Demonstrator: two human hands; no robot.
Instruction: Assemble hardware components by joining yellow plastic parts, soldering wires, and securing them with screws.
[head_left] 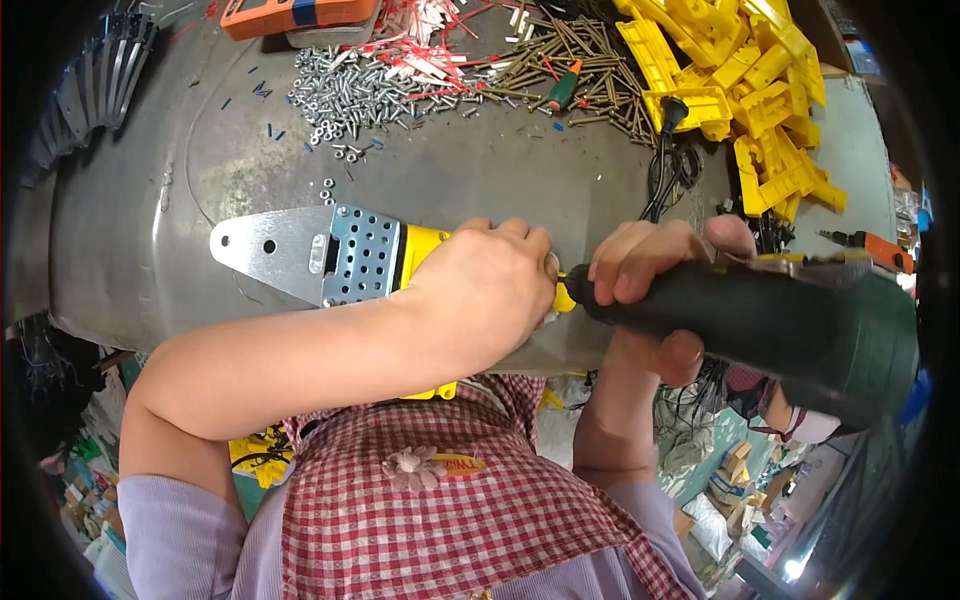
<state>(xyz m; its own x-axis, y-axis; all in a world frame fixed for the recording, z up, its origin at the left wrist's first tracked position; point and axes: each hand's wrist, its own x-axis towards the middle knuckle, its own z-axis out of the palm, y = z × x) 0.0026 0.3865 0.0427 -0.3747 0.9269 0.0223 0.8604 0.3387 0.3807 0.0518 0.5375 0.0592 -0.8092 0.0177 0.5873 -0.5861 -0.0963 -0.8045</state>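
Note:
My left hand [490, 275] is closed over the yellow plastic handle [425, 245] of a pipe-welding iron, hiding most of it. From the handle's left end extend a perforated metal guard [365, 255] and a tapered silver plate [265, 245] with holes. My right hand [650, 285] is wrapped round a dark electric screwdriver [770, 310], held nearly level. The screwdriver's nose points left at the handle's yellow right end [566, 290], just beyond my left fingers. Its bit reaches that end; whether a screw sits there is hidden.
Across the back of the metal table [130, 250] lie piles of silver screws [355, 95], long brass-coloured screws [590, 70] and yellow plastic shells [740, 80]. A green-and-orange screwdriver [565, 87] rests among the screws. Black cables [665, 175] run behind my right hand.

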